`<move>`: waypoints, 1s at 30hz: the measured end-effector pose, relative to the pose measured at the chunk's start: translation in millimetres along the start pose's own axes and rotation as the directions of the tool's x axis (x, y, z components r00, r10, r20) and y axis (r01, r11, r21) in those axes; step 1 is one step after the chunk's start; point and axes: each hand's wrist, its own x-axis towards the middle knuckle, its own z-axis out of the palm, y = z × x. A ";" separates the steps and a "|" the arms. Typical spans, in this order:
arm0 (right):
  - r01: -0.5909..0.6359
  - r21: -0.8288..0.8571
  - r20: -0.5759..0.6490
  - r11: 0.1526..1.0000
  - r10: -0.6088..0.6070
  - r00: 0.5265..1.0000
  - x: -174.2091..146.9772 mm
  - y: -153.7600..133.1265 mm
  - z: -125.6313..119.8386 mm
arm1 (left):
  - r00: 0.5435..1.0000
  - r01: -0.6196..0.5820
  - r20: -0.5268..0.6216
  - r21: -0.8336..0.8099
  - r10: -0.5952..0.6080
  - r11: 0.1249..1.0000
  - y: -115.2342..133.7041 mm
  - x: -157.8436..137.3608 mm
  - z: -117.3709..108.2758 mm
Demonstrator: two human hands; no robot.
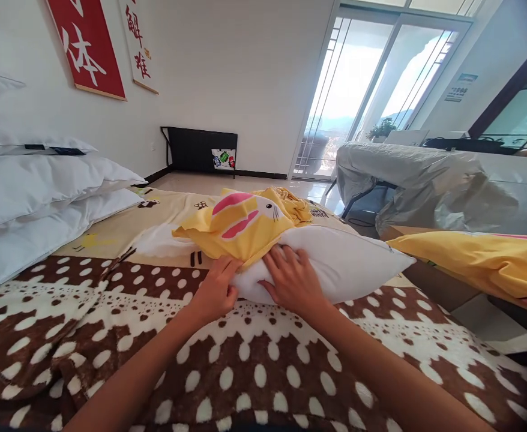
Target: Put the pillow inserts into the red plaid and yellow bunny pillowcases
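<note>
A white pillow (349, 264) lies across the bed in front of me, its left part inside a yellow pillowcase (200, 231) with a pink-eared rabbit print. The rest of the pillow sticks out bare to the right. At the near left corner of the case opening, my left hand (218, 288) is closed on the edge of the fabric. My right hand (293, 279) grips the bare pillow beside the opening, fingers bent over its top and thumb apart. Its fingertips are close to the yellow edge.
White pillows (42, 186) are stacked at the left. The brown and cream dotted blanket (254, 366) covers the bed. At the right, a yellow-covered pillow (484, 258) rests above a cardboard box (448, 294). Plastic-covered furniture (416, 168) stands behind it.
</note>
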 end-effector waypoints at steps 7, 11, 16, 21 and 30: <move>-0.097 -0.023 -0.153 0.995 0.092 0.984 -28.3 11.5 4.1 | 0.987 0.080 0.143 -0.061 -0.070 0.995 -24.3 19.5 -15.8; -0.086 -0.070 -0.300 0.994 0.061 0.952 -41.8 -9.7 1.1 | 0.996 0.090 -0.032 0.050 -0.089 0.995 -20.2 30.7 4.0; 0.060 -0.144 -0.239 0.988 -0.094 0.966 -52.4 -40.7 15.6 | 0.957 0.139 -0.269 0.090 -0.110 0.986 -9.4 50.3 32.5; 0.004 -0.210 -0.162 0.978 -0.039 0.986 -33.4 -34.8 51.3 | 0.910 0.123 -0.409 0.097 -0.073 0.988 -5.1 66.6 46.1; -0.040 -0.065 -0.241 0.997 0.024 0.970 -8.5 5.2 74.1 | 0.888 -0.129 -0.426 0.133 0.174 0.983 50.4 59.5 60.5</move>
